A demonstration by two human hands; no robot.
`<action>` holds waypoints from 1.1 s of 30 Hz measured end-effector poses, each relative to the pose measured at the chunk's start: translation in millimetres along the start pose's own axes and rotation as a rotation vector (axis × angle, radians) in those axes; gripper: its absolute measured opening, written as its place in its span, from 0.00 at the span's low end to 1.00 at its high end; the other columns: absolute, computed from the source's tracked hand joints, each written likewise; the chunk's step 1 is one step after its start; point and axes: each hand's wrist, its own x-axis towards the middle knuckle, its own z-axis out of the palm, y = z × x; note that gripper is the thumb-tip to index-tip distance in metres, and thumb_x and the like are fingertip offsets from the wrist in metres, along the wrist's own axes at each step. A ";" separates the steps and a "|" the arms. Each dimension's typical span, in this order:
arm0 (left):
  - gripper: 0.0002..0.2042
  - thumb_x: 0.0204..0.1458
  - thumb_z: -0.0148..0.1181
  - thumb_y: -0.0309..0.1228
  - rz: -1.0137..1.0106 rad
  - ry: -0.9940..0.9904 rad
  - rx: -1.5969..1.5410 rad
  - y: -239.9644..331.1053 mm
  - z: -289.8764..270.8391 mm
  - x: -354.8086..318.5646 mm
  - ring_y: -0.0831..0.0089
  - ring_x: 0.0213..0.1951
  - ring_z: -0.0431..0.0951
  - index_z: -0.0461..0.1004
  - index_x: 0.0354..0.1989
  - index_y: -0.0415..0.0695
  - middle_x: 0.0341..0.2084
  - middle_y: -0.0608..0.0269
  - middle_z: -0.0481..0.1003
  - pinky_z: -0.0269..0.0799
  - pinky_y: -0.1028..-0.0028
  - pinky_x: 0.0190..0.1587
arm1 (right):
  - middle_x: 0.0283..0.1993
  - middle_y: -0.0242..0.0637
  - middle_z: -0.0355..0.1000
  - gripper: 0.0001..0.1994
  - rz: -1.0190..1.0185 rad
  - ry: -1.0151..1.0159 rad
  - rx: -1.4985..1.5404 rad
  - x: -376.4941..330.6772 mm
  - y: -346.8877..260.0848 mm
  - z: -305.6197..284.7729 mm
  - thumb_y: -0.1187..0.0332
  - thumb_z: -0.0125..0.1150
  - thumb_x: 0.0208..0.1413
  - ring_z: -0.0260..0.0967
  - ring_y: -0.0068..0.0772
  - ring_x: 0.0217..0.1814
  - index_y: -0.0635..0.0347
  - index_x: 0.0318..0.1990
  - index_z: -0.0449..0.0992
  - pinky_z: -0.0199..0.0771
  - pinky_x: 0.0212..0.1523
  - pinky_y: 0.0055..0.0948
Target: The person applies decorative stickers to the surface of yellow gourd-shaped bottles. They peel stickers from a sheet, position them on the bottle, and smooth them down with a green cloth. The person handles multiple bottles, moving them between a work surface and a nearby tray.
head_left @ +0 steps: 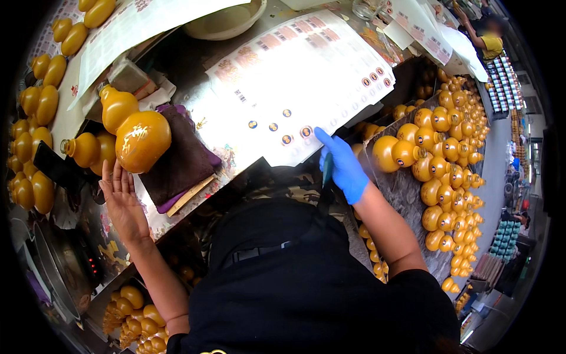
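My bare left hand (125,206) is palm up with its fingers stretched out, holding nothing. Its fingertips are close to a yellow-brown gourd-shaped bottle (144,141) with pale markings, lying tilted on a dark folded cloth (171,159). A second such bottle (85,150) with a threaded neck lies behind it. My right hand, in a blue glove (345,171), reaches its index finger to the edge of a white sticker sheet (283,76), by a round dark sticker (306,131). A slim dark green tool (327,170) shows within that hand's closed fingers; its kind is unclear.
Many gourd bottles stand on a board (407,189) at the right, several with round stickers. More line the left edge (41,118) and a lower pile (138,315). A white bowl (227,20) sits at the back. Another person (489,41) is at the far right.
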 end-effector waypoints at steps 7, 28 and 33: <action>0.30 0.66 0.35 0.50 0.007 -0.031 0.008 3.7 -4.7 -4.7 0.61 0.66 0.56 0.51 0.68 0.40 0.64 0.47 0.58 0.45 0.66 0.70 | 0.22 0.21 0.60 0.13 0.068 -0.232 0.047 -8.3 8.3 -18.7 0.60 0.69 0.52 0.55 0.13 0.20 0.50 0.27 0.69 0.57 0.22 0.18; 0.25 0.64 0.48 0.38 0.039 -0.062 0.070 9.4 -2.6 29.4 0.65 0.59 0.68 0.55 0.66 0.40 0.56 0.52 0.68 0.62 0.69 0.60 | 0.22 0.22 0.68 0.03 -0.522 -0.225 -0.333 -14.8 -83.7 53.3 0.72 0.61 0.55 0.56 0.10 0.18 0.61 0.34 0.76 0.52 0.18 0.15; 0.23 0.64 0.48 0.36 0.047 -0.151 0.084 13.9 20.1 59.1 0.70 0.56 0.70 0.58 0.64 0.38 0.55 0.55 0.68 0.63 0.72 0.60 | 0.23 0.21 0.66 0.08 -0.743 -0.751 -0.787 -19.3 -146.5 196.8 0.65 0.67 0.54 0.57 0.09 0.24 0.60 0.30 0.77 0.55 0.24 0.14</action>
